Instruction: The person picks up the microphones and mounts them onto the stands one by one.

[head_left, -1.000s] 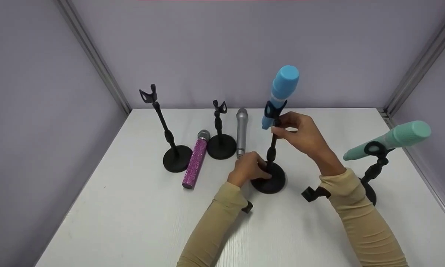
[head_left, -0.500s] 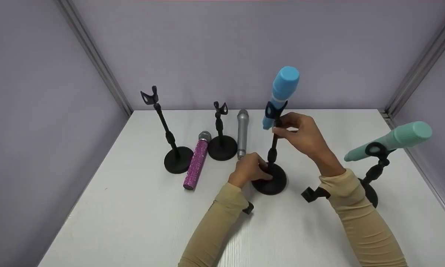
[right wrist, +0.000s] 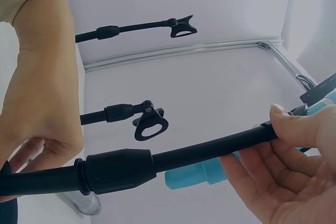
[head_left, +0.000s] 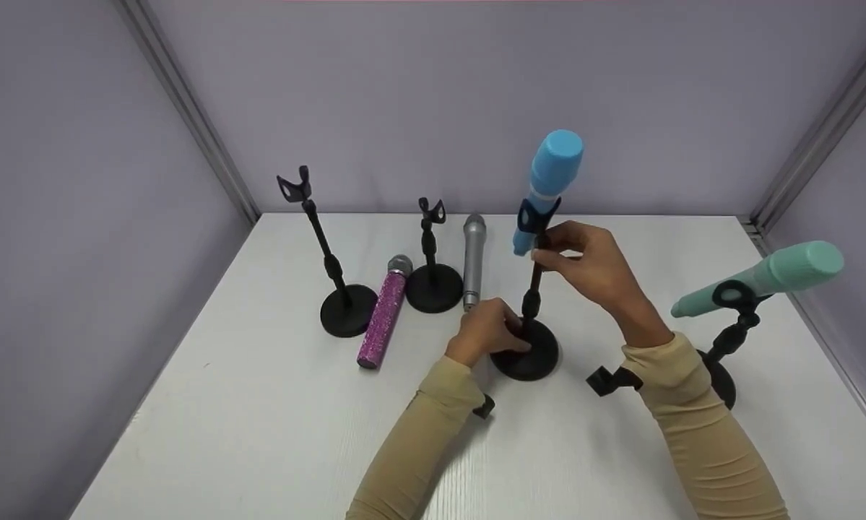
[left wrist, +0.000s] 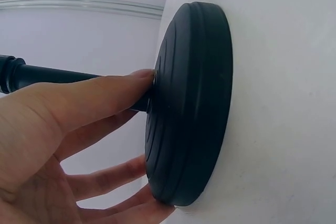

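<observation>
A black microphone stand (head_left: pixel 532 303) stands on the table with a light-blue microphone (head_left: pixel 554 165) tilted in its clip. My left hand (head_left: pixel 486 329) holds its foot: in the left wrist view the thumb lies along the bottom of the pole, and fingers reach round to the edge of the round base (left wrist: pixel 191 108). Higher up, my right hand (head_left: pixel 584 261) pinches the pole just under the clip. The right wrist view shows the pole's thick collar (right wrist: pixel 119 170) between the two hands, with part of the blue microphone behind the right fingers.
To the left stand two more black stands, one tall (head_left: pixel 331 267) and one short (head_left: pixel 430 253), both with bare clips. A glittery pink microphone (head_left: pixel 383 314) and a silver microphone (head_left: pixel 474 256) lie near them. At right, another stand (head_left: pixel 729 339) bears a mint-green microphone (head_left: pixel 765 278).
</observation>
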Motion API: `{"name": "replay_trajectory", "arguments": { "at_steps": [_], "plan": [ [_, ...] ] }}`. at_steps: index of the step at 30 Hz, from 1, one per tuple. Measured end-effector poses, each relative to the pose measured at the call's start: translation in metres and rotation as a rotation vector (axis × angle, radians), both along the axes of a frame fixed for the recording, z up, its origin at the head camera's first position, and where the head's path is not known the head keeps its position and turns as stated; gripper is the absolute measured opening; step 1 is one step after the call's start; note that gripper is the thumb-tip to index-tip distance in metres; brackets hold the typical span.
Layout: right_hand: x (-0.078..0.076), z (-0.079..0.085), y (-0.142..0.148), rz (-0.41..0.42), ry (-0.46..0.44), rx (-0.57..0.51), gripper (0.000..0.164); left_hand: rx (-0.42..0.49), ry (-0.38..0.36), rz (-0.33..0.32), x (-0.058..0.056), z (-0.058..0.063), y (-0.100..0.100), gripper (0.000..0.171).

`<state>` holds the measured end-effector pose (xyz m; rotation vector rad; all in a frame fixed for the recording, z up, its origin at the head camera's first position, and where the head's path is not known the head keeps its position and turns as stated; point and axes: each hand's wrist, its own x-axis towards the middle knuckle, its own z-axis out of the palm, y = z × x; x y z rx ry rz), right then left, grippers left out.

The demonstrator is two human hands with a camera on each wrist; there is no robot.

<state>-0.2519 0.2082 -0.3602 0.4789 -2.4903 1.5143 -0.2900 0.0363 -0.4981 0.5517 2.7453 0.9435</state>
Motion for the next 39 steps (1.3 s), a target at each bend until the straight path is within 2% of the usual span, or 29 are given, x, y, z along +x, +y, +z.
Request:
{"name": "replay_trajectory", "arguments": {
  "at_steps": [8, 13, 18, 22, 28, 39],
  "plan": [
    [0.000, 0.000, -0.001, 0.016, 0.002, -0.016, 0.024, 0.007, -0.017, -0.025, 0.002, 0.007, -0.001, 0.028],
    [0.001, 0.000, 0.000, 0.016, 0.008, -0.019, 0.025, 0.122, -0.035, -0.068, 0.004, 0.021, -0.009, 0.039],
    [0.002, 0.002, -0.001, 0.005, 0.034, 0.002, 0.023, 0.248, -0.013, -0.096, 0.007, 0.037, -0.017, 0.047],
    [0.003, 0.002, -0.001, -0.012, 0.053, 0.021, 0.021, 0.314, 0.014, -0.119, 0.008, 0.044, -0.018, 0.048],
    [0.003, 0.002, 0.000, -0.028, 0.063, 0.034, 0.021, 0.348, 0.048, -0.150, 0.010, 0.048, -0.016, 0.045],
    [0.004, 0.001, -0.001, -0.043, 0.062, 0.009, 0.024, 0.417, 0.124, -0.200, 0.008, 0.046, -0.017, 0.037]
  ]
}}
